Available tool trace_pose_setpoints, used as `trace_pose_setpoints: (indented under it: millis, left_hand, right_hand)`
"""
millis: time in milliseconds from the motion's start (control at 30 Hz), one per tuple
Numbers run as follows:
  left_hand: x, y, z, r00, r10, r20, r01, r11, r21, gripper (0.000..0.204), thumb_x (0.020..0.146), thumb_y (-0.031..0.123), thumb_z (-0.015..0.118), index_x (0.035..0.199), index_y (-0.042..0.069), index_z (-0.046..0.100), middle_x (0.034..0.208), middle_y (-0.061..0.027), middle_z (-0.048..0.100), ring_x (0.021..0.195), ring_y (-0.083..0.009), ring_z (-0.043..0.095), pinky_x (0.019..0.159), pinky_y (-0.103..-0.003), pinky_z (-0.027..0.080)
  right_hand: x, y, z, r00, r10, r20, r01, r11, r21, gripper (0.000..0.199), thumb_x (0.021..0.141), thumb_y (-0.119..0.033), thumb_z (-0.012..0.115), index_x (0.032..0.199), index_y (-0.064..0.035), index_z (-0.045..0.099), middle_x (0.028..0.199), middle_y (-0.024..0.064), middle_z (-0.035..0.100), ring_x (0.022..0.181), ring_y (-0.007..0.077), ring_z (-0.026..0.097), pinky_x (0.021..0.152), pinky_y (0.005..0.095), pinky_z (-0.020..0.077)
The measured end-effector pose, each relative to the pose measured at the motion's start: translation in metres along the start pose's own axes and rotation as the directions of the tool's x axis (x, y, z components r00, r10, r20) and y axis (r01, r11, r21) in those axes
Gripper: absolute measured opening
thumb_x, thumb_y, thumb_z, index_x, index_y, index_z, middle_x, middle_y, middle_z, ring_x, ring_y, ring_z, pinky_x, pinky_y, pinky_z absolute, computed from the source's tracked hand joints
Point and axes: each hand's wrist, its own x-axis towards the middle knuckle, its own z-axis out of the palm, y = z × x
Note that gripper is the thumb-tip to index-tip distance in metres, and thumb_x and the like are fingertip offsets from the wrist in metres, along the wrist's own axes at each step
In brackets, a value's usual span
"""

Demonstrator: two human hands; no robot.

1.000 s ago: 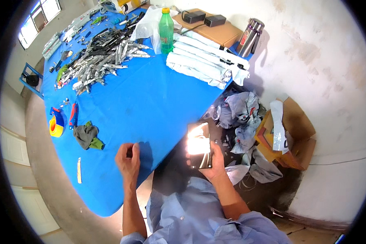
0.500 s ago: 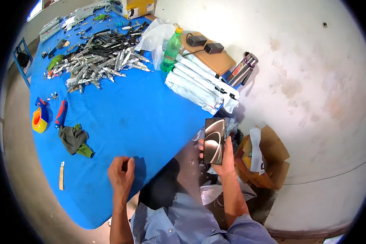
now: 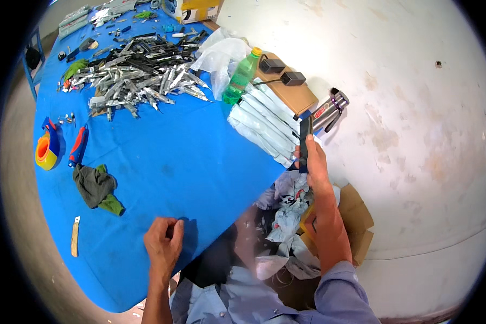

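In my right hand [image 3: 317,162] is a dark smartphone [image 3: 305,146], turned nearly edge-on so its screen hardly shows. The phone is raised over the table's right edge, close to the pale plastic parcels [image 3: 262,127] and a steel thermos flask [image 3: 329,110]. My left hand [image 3: 163,245] rests on the blue tablecloth [image 3: 200,162] near the front edge, its fingers curled into a loose fist; nothing shows in it. To its left lie a grey and green work glove [image 3: 94,186] and a thin tan strip with a holed end [image 3: 75,237].
Far on the table spreads a heap of black and silver utility knives [image 3: 140,73]. A green bottle [image 3: 243,75] stands beside a brown carton [image 3: 291,92] bearing two black adapters. Tape [image 3: 47,151] and a red-blue tool [image 3: 79,146] lie left. Below right, an open cardboard box [image 3: 356,216] holds wrappings.
My right hand has lifted the phone up and away toward the parcels, tilting its screen out of sight. My left hand has stayed on the cloth. The view has shifted slightly.
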Motion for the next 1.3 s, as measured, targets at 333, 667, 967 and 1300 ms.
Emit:
trace_pose_setpoints:
  millis: [333,667,967,1300]
  left_hand:
    - [0.003,-0.002,0.002,0.999,-0.031,0.012,0.031,0.999,-0.022,0.014,0.089,0.007,0.082,0.086,0.001,0.069,0.074,-0.0132,0.065,0.057,-0.0231,0.062,0.054,-0.035,0.047]
    - [0.006,0.004,0.001,0.996,-0.072,0.051,0.073,0.997,-0.005,0.014,0.089,0.005,0.08,0.084,0.0,0.068,0.074,-0.0122,0.063,0.058,-0.0232,0.061,0.054,-0.035,0.046]
    - [0.0,-0.012,0.007,0.99,-0.127,0.06,0.127,0.992,0.01,0.021,0.096,0.011,0.075,0.083,-0.001,0.064,0.072,-0.0107,0.06,0.061,-0.0204,0.055,0.055,-0.037,0.04]
    - [0.003,0.007,-0.005,0.954,-0.249,0.165,0.237,0.968,0.087,0.021,0.101,0.02,0.072,0.105,-0.001,0.076,0.089,-0.0121,0.073,0.079,-0.0212,0.065,0.074,-0.037,0.053]
  right_hand:
    - [0.101,-0.001,0.04,0.942,-0.303,-0.145,0.185,0.828,-0.53,0.082,0.088,-0.058,0.077,0.136,0.007,0.06,0.119,0.0217,0.072,0.111,0.0323,0.07,0.098,0.0422,0.0527]
    - [0.126,-0.006,0.056,0.892,-0.43,-0.137,0.084,0.457,-0.886,0.088,0.081,-0.063,0.081,0.141,-0.0037,0.059,0.116,0.0262,0.072,0.111,0.0426,0.069,0.095,0.0505,0.0556]
    - [0.12,0.029,0.089,0.89,-0.394,-0.232,-0.041,0.437,-0.899,0.084,0.084,-0.061,0.076,0.153,-0.0217,0.051,0.131,0.0207,0.062,0.126,0.0424,0.057,0.096,0.0591,0.0504]
    - [0.108,0.013,0.077,0.91,-0.352,-0.221,0.063,0.642,-0.764,0.082,0.085,-0.058,0.077,0.149,-0.0123,0.054,0.133,0.0205,0.06,0.127,0.0422,0.055,0.102,0.0617,0.0471]
